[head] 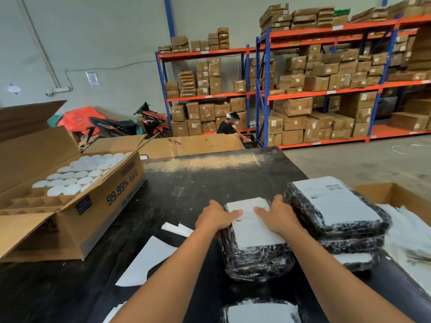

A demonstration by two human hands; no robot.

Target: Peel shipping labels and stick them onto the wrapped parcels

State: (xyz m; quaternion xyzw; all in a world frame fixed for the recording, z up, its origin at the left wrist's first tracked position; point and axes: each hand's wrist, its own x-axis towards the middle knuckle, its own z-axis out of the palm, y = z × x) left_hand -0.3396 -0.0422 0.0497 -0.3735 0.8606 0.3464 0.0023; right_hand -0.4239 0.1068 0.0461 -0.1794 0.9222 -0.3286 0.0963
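Warehouse bench, black: left hand and right hand, fingers flat, press shipping label onto wrapped parcel to bond it.

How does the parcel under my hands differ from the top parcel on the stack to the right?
The parcel under the hands has both hands pressing its label; the top parcel on the stack is untouched. The first lies on the table; the second sits atop other parcels. Both are black-wrapped and bear white labels.
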